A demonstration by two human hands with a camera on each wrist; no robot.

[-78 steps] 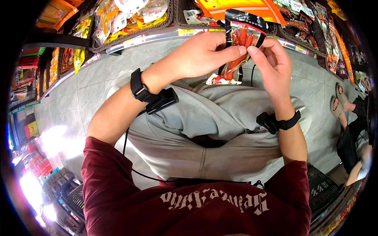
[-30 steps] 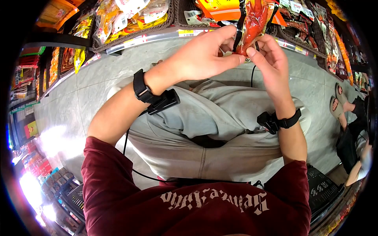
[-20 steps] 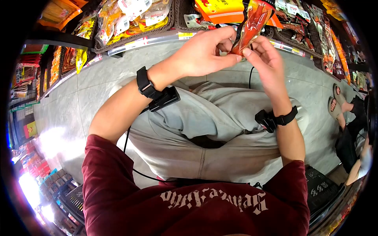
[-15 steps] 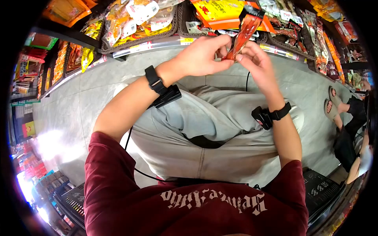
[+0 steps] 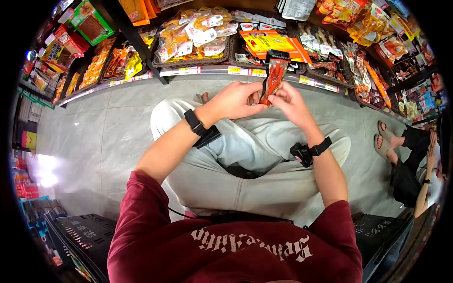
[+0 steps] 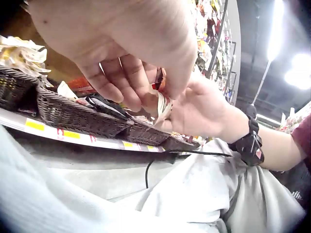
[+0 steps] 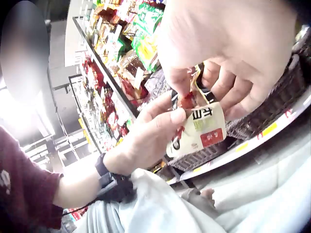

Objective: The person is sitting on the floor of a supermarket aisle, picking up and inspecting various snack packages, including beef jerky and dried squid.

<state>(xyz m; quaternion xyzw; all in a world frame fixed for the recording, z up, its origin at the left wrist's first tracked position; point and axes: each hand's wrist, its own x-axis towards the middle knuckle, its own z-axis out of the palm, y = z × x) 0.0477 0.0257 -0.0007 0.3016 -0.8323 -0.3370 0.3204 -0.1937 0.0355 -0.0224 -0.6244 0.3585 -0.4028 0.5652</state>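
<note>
Both hands hold a narrow clear packet of reddish meat snack point(image 5: 274, 78) with a black top end, in front of the shelf baskets. My left hand point(image 5: 236, 100) pinches its lower part between thumb and fingers. From the other side my right hand point(image 5: 292, 104) pinches the same end, thumb toward the head camera. A cream printed end of the packet point(image 7: 199, 130) with a red patch shows between the hands in the right wrist view. In the left wrist view, the fingers hide most of it, leaving a pale edge point(image 6: 164, 108).
Woven baskets hold bagged snacks point(image 5: 198, 33) along a low shelf with price tags point(image 5: 240, 71). Behind the packet lies an orange-yellow bag point(image 5: 273, 42). Black crates point(image 5: 87, 236) stand behind the seated person. At right is another person's sandalled foot point(image 5: 384, 141).
The packet first swings up toward the shelf, its cream end leaving the lower side, then comes down a little. Both hands keep their pinch. The head view has tilted up, showing more shelving.
</note>
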